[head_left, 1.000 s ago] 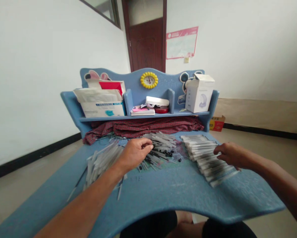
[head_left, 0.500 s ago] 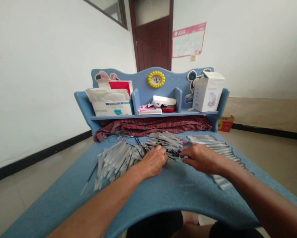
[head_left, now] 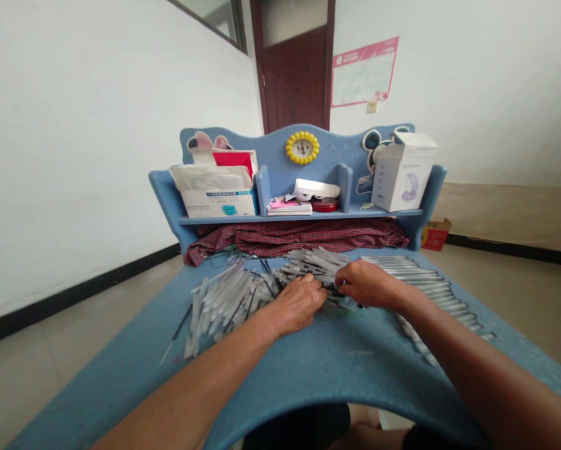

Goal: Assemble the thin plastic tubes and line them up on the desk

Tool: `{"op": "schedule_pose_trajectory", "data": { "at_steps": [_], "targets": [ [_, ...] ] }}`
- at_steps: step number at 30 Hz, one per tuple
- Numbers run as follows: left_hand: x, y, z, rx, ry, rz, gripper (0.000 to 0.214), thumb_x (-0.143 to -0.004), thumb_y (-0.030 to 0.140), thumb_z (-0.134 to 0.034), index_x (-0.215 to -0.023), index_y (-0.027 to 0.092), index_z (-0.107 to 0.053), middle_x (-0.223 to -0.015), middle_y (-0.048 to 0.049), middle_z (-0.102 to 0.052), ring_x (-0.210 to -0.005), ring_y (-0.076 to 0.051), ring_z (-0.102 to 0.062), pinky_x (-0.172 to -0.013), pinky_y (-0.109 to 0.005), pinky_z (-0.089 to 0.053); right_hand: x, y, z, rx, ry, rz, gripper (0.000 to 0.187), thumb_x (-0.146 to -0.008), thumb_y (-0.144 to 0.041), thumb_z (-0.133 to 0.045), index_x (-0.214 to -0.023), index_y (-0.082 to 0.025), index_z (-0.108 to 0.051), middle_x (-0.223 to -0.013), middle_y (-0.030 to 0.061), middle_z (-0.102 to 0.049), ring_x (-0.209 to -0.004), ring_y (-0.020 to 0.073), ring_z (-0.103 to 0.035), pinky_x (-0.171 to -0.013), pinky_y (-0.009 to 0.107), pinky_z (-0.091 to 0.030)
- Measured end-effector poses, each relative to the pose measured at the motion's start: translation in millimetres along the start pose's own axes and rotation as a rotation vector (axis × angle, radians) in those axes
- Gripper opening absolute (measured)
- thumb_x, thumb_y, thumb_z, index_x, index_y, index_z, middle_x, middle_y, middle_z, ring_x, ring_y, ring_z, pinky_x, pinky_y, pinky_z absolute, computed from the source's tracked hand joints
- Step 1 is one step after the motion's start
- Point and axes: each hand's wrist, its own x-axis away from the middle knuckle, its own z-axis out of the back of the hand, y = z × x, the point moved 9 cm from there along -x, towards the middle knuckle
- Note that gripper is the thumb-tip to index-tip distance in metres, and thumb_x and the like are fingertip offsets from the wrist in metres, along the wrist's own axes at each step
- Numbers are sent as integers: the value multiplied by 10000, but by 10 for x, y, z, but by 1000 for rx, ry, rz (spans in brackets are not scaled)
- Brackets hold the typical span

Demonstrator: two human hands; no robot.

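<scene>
My left hand [head_left: 301,303] rests at the front of a heap of small pen parts, fingers curled down and their tips hidden. Closed fingers of my right hand [head_left: 362,284] reach into small black pen parts [head_left: 335,291] just beside it; what they grip cannot be made out. To the left lies a loose pile of translucent pen barrels [head_left: 224,299] with thin dark refills [head_left: 176,334] among and beside it. More barrels [head_left: 315,259] lie behind my hands. On the right, pens [head_left: 421,278] lie side by side in a long row, partly behind my right forearm.
The blue desk [head_left: 341,369] has a curved front edge. A checked cloth [head_left: 299,236] is bunched under the shelf [head_left: 284,219]. On the shelf stand a mask box [head_left: 214,200], a white carton [head_left: 399,181], booklets [head_left: 289,210] and a round red tin [head_left: 324,205].
My right hand has moved left and slightly up, closer to my left hand, into the black parts. My left hand stays nearly in place. The whole view has shifted a little.
</scene>
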Motion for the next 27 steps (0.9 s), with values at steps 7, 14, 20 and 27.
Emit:
{"op": "schedule_pose_trajectory", "data": {
  "at_steps": [7, 14, 20, 27],
  "targets": [
    [29, -74, 87, 8, 108, 7, 183, -817, 77, -432, -750, 151, -586, -802, -82, -564, -829, -205, -498, -693, -299, -452, -10, -27, -202, 47, -49, 10, 255, -737, -198, -478, -844, -215, -708, -814, 59, -706, -780, 188, -643, -631, 235, -407],
    [231, -375, 575, 444, 525, 173, 97, -836, 177, -509, -894, 154, -582, -852, -55, -630, -841, -172, -567, -786, -296, -455, 27, -4, -315, 46, -70, -43, 236, -752, -274, -510, -871, -205, -702, -868, 91, -702, -827, 223, -649, -660, 272, -437],
    [314, -589, 582, 922, 596, 379, 135, -817, 256, -526, -905, 162, -568, -824, -27, -667, -799, -152, -642, -737, -248, -500, 55, -43, -300, 83, -44, -53, 252, -767, -296, -505, -895, -191, -695, -897, 121, -699, -850, 249, -653, -708, 311, -462],
    [331, -633, 543, 1211, 660, 412, 241, -817, 279, -523, -1002, 127, -553, -736, -17, -640, -670, -129, -642, -641, -229, -522, 3, -196, -314, 148, -22, -53, 285, -811, -243, -456, -940, -120, -678, -907, 195, -687, -846, 274, -657, -697, 327, -475]
  ]
}}
